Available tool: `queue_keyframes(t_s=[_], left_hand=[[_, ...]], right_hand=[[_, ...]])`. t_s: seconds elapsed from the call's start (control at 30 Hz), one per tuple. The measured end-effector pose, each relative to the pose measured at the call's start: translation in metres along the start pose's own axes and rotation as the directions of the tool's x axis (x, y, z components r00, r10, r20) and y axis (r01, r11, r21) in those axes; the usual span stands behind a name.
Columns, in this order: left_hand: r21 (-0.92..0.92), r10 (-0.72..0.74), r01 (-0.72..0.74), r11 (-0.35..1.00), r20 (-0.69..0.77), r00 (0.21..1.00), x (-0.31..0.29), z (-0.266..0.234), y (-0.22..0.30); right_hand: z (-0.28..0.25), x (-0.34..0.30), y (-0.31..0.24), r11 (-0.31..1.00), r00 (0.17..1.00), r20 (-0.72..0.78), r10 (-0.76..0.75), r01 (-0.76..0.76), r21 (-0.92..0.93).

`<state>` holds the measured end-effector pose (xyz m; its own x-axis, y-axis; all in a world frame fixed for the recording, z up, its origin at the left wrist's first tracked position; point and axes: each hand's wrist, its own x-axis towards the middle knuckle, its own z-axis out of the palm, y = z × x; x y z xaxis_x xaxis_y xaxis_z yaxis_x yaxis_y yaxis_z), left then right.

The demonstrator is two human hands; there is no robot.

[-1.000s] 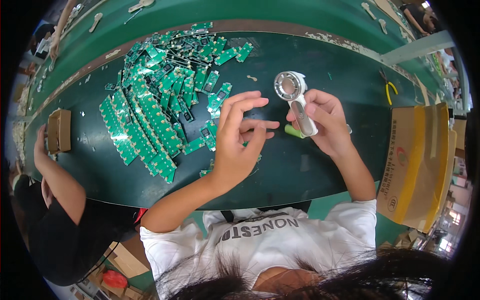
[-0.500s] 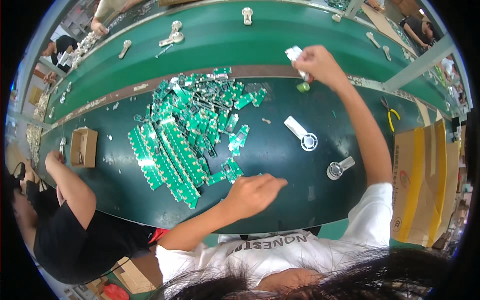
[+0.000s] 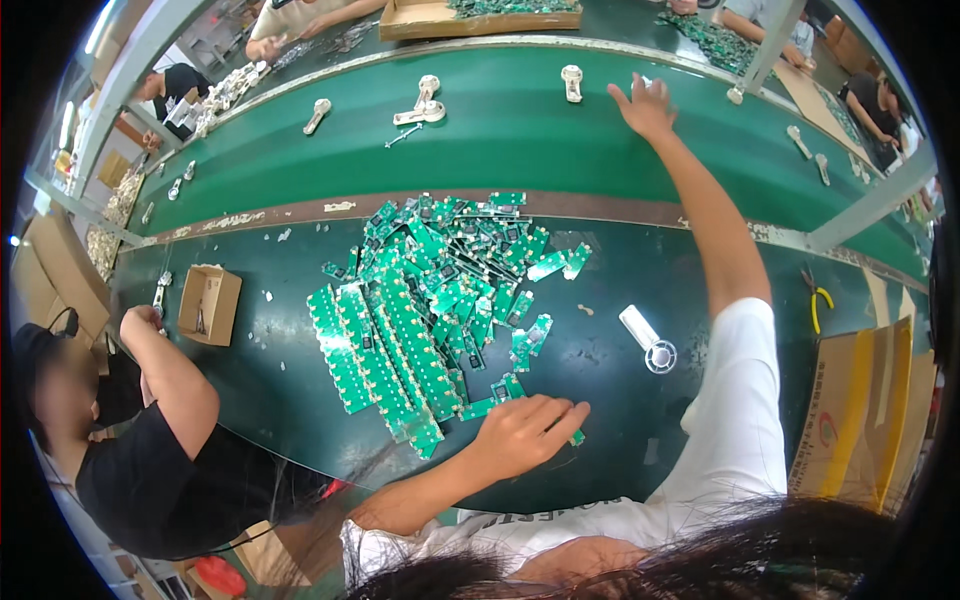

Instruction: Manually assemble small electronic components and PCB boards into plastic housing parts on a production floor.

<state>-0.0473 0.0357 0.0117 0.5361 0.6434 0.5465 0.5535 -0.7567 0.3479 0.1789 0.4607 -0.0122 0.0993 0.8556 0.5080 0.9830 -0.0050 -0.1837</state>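
My left hand [image 3: 530,432] is at the near edge of the table, fingers bent and closed, with a small green circuit board [image 3: 578,438] showing at the fingertips. Beside it lies a large heap of green circuit boards [image 3: 470,285], with long strips of joined boards [image 3: 375,360] on its left side. My right hand [image 3: 645,108] reaches far over the green belt [image 3: 500,140], thumb and fingers apart; a whitish thing partly shows behind the fingers. A white handheld-fan-shaped casing [image 3: 650,340] rests on the table between my arms.
Yellow-handled pliers [image 3: 820,300] and a cardboard box [image 3: 850,410] are at the right. On the left, a person in black works beside a small cardboard box [image 3: 210,305]. White casings [image 3: 420,105] sit on the belt, and other people work beyond it.
My right hand has moved from the table's far edge out over the belt, and its fingers have spread from around a white item. The view has shifted; my right sleeve now covers where a second casing lay.
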Motion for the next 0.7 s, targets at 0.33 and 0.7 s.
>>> queue_keyframes(t_s=[0.33, 0.7], left_hand=[[0.227, -0.173, 0.126, 0.966, 0.201, 0.964, -0.007, -0.010, 0.000], [0.016, -0.007, 0.003, 1.000, 0.234, 0.972, -0.010, 0.009, 0.014]], right_hand=[[-0.250, -0.262, 0.018, 0.937, 0.836, 0.431, -0.340, 0.264, 0.227], [-0.269, -0.295, 0.016, 0.324, 0.805, 0.572, -0.159, -0.504, 0.800]])
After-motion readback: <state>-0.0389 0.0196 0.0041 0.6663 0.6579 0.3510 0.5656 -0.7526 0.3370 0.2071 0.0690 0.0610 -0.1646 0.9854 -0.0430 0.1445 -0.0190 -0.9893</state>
